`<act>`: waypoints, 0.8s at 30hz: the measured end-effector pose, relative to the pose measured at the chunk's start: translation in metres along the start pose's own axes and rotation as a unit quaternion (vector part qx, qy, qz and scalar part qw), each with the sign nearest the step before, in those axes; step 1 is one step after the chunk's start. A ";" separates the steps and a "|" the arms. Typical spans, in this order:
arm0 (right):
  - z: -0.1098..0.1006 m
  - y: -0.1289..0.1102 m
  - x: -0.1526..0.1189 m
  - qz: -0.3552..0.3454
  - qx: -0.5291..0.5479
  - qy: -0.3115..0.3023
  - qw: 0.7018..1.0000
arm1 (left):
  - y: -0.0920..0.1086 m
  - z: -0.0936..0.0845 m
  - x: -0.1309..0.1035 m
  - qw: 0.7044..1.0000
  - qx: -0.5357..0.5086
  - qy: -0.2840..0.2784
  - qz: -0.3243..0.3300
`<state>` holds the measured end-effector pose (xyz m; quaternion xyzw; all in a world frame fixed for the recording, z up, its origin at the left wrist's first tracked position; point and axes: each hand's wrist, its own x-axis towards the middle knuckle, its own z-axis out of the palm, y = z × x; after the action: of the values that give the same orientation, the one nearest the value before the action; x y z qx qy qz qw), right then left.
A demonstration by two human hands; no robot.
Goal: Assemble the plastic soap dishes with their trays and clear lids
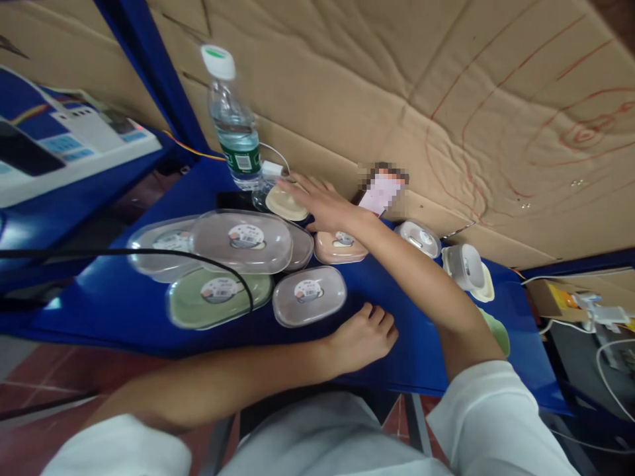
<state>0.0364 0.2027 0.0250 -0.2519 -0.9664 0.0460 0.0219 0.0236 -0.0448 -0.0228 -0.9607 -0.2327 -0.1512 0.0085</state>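
Note:
My right hand (322, 203) reaches across to the back of the blue table, fingers stretched over the edge of a small cream lidded container (288, 202). Whether it presses on the lid is hard to tell. Below it sits a peach container (340, 246), partly behind my wrist. My left hand (366, 336) rests near the table's front edge with fingers curled in and nothing visible in them. Just left of it lies a grey container (309, 296) with a labelled lid. Farther left are a green container (218, 297) and a large clear-lidded grey container (243, 241), which overlaps its neighbours.
A water bottle (238, 132) stands at the back left, and a phone (381, 193) leans against the cardboard wall (347, 86). More small containers (464, 266) stand at the right. A black cable (149, 254) crosses in front of the left containers.

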 end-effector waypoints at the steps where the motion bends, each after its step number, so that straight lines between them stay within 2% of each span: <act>1: 0.004 -0.001 0.004 -0.002 -0.007 0.001 1.000 | 0.000 -0.001 0.000 1.000 -0.002 -0.004 -0.001; 5: 0.009 -0.009 0.012 -0.021 -0.031 0.011 0.999 | 0.000 -0.002 0.001 1.000 -0.006 -0.007 -0.001; 9: 0.000 -0.008 0.014 -0.016 -0.042 0.019 0.999 | 0.000 -0.003 0.001 1.000 -0.008 -0.002 -0.001; 17: -0.020 -0.010 0.011 0.045 -0.036 0.140 0.988 | -0.001 -0.003 0.002 1.000 -0.006 -0.004 -0.003; 20: -0.037 -0.014 -0.013 0.044 -0.040 0.208 0.976 | -0.002 -0.002 0.001 1.000 -0.006 -0.004 0.000; 24: -0.063 -0.028 -0.077 0.053 -0.041 0.305 0.950 | -0.002 -0.004 0.000 1.000 -0.008 0.001 0.003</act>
<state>0.0940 0.1459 0.0891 -0.3053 -0.9001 -0.0714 0.3026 0.0211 -0.0434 -0.0188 -0.9614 -0.2283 -0.1539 0.0016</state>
